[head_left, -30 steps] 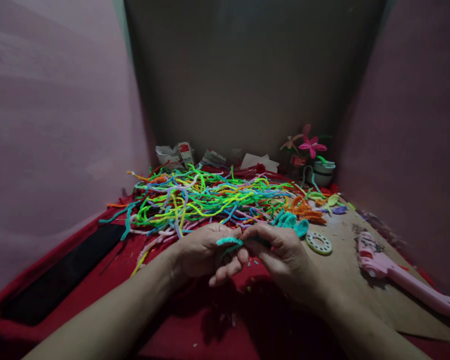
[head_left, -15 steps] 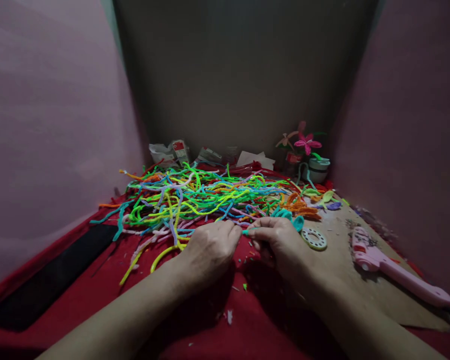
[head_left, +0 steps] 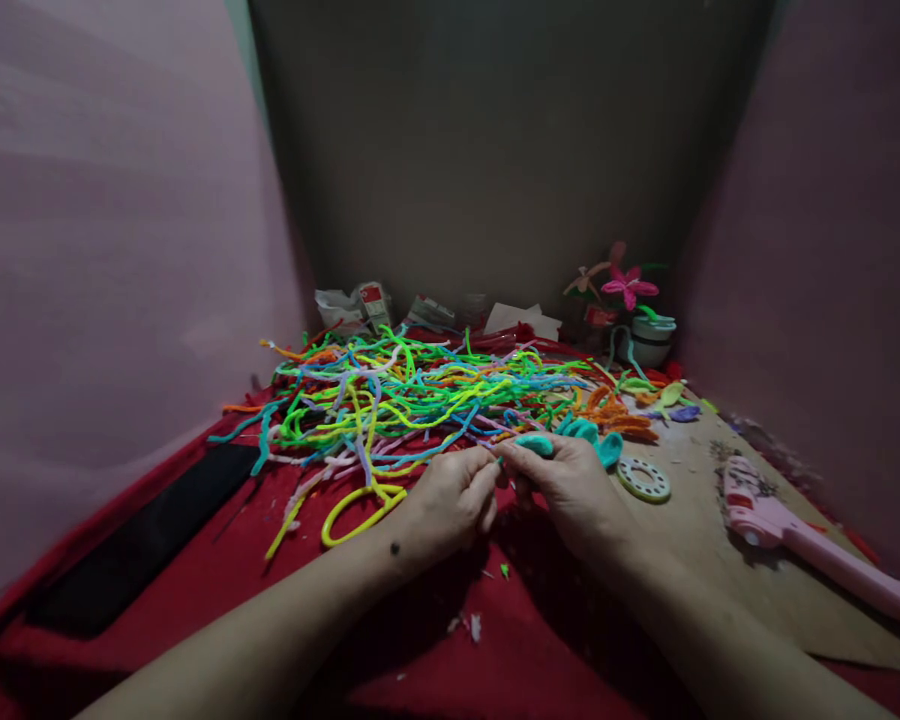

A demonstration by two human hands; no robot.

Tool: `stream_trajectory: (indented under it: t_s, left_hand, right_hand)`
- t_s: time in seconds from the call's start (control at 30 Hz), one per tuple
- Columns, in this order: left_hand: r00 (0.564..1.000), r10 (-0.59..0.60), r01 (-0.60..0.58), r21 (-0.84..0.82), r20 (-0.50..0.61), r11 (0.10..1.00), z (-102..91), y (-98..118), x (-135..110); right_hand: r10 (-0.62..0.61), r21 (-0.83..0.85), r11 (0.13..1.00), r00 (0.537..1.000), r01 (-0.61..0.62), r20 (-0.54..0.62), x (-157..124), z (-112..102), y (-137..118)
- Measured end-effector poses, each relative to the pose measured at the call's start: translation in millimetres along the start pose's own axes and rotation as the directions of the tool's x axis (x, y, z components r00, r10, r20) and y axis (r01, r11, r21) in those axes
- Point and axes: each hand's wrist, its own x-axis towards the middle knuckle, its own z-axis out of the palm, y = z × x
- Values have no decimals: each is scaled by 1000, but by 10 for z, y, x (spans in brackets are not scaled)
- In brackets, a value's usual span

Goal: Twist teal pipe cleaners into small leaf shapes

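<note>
My left hand (head_left: 450, 500) and my right hand (head_left: 566, 480) meet above the red cloth (head_left: 195, 560), fingers pinched together on a teal pipe cleaner piece (head_left: 534, 444). The teal piece is bent into a small loop that sticks out above my right thumb. Just beyond the hands lies a big tangled pile of pipe cleaners (head_left: 412, 395) in green, yellow, blue, orange and pink. Several more teal loops (head_left: 592, 438) lie right behind my right hand. A yellow loop (head_left: 356, 505) rests on the cloth left of my left hand.
A white ring-shaped disc (head_left: 643, 479) and a pink glue gun (head_left: 795, 545) lie on a brown board (head_left: 720, 560) at the right. A small pot with a pink flower (head_left: 637, 320) stands at the back right. A black strip (head_left: 142, 540) lies at the left. Pink walls close both sides.
The hands moved forward toward the pile and lower. The teal piece, held at the left fingertips a second ago, now shows as a loop above the right thumb. The view shifted slightly.
</note>
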Motion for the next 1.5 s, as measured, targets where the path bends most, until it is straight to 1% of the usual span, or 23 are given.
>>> stream_trajectory:
  t_s: [0.07, 0.1, 0.17, 0.23, 0.3, 0.37, 0.43, 0.57, 0.63, 0.67, 0.73, 0.77, 0.8, 0.83, 0.87, 0.93, 1.0, 1.13, 1.23, 1.3, 1.4, 1.43, 1.5]
  left_hand:
    - [1000, 15, -14, 190, -6, 982, 37, 3, -13]
    - [999, 41, -37, 314, -6, 949, 56, 0, -22]
    - [998, 65, -62, 492, 11, 869, 85, -8, -36]
    - [999, 39, -36, 501, 4, 865, 87, -13, -37]
    - [999, 23, -11, 387, -28, 922, 68, -11, -24]
    - [999, 27, -17, 264, -37, 964, 47, -4, -10]
    - [999, 29, -20, 271, -28, 962, 45, 2, -10]
    - [999, 26, -44, 561, 40, 826, 80, -15, -59]
    - [998, 30, -59, 599, 59, 798, 65, -34, -75]
    - [999, 28, -37, 577, 26, 816, 42, -42, -72]
    - [991, 6, 52, 422, -134, 905, -31, -47, -43]
    - [976, -23, 83, 272, -215, 959, -75, -42, -22]
    - [963, -62, 85, 79, -261, 993, -117, -30, 0]
    - [963, -100, 69, -129, -251, 989, -156, -15, 21]
    - [969, -131, 62, -307, -209, 950, -187, 2, 37]
    - [980, -171, 95, -519, -101, 850, -226, 33, 52]
    - [973, -220, 139, -572, -74, 808, -235, 48, 48]
    - [942, -284, 121, -607, -180, 786, -202, 46, 34]
    - [935, -301, 114, -640, -190, 760, -179, 47, 45]
    - [946, -305, 158, -669, -108, 726, -179, 46, 55]
    - [958, -276, 254, -691, 81, 677, -192, 34, 61]
    - [956, -270, 272, -694, 116, 667, -192, 30, 61]
    - [951, -281, 287, -714, 131, 639, -182, 25, 61]
  right_hand:
    - [-87, -95, 992, 994, 79, -73, -11, -2, -1]
    - [-108, -126, 987, 989, 95, -103, -16, -1, -3]
    - [-70, -101, 993, 991, 59, -111, -18, 2, 5]
    - [26, 70, 997, 999, -25, -26, -8, 9, 38]
    - [75, 248, 964, 994, -94, 85, 6, 18, 88]
    - [67, 315, 943, 990, -104, 127, 17, 22, 128]
    - [53, 271, 960, 995, -74, 84, 22, 16, 132]
    - [55, 154, 987, 993, -38, -108, 29, -24, 28]
    - [55, 156, 987, 988, -32, -143, 34, -45, -36]
    - [60, 165, 986, 989, -37, -137, 35, -51, -60]
    - [83, 191, 980, 992, -63, -96, 29, -52, -84]
    - [94, 208, 975, 994, -80, -59, 22, -46, -83]
    - [104, 223, 970, 995, -100, -7, 13, -37, -75]
    - [109, 237, 964, 993, -118, 51, 2, -25, -62]
    - [113, 242, 961, 988, -135, 105, -10, -12, -45]
    - [131, 217, 961, 974, -170, 184, -38, 19, -12]
    - [172, 154, 966, 960, -209, 221, -67, 51, 16]
    - [210, 113, 959, 922, -259, 325, -103, 107, 60]
    - [226, 164, 947, 934, -278, 278, -94, 127, 108]
    - [219, 234, 932, 945, -277, 244, -79, 128, 146]
    - [176, 338, 906, 953, -255, 247, -66, 124, 193]
    - [169, 351, 902, 953, -252, 250, -66, 124, 202]
    - [178, 344, 903, 952, -259, 249, -75, 127, 204]
